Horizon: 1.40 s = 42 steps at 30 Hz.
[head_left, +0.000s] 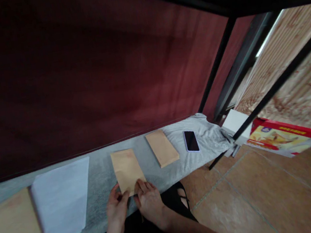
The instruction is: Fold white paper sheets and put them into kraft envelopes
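Observation:
A brown paper envelope lies on the grey cloth-covered table in front of me, its near end between my hands. My left hand pinches its lower left corner, thumb on top. At the lower right edge, my right hand has its fingers bent and pressed onto the paper. To the right rests a second brown envelope, touched by neither hand. Farther left is a larger brown envelope, lying partly over white paper sheets.
A phone lies near the right end of the grey cloth. A dark red curtain rises behind the table. Black metal poles stand at the right. A red and yellow box sits beyond the table on the tiled floor.

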Available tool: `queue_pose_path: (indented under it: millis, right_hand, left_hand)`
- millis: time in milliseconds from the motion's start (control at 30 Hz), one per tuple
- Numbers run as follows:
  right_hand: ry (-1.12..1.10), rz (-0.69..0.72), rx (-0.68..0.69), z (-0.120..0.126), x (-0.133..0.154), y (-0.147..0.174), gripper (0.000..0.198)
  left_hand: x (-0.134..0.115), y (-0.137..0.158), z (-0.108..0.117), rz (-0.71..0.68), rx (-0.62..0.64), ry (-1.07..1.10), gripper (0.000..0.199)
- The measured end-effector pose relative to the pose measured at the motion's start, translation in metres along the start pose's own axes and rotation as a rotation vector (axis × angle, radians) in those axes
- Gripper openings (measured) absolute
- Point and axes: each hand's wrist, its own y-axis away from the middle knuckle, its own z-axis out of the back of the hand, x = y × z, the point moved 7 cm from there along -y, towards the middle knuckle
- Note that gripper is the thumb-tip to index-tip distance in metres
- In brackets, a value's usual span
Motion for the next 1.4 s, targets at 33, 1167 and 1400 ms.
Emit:
queue_pose_path:
  millis: [33, 1167, 1400]
  right_hand:
    - [-0.011, -0.017, 0.001, 0.005, -0.003, -0.003, 0.043]
    - [-1.205, -0.911, -0.555, 0.042, -0.241, 0.005, 0.043]
    - [-1.091, -0.888, -0.412, 0.033, -0.250, 0.005, 0.048]
  left_hand:
    - [-0.008, 0.004, -0.004, 0.013, 0.011, 0.027, 0.080]
    - [-0.056, -0.004, -0.199, 0.116, 0.332, 0.082, 0.021]
    - [-0.042, -0.002, -0.196, 0.077, 0.274, -0.083, 0.030]
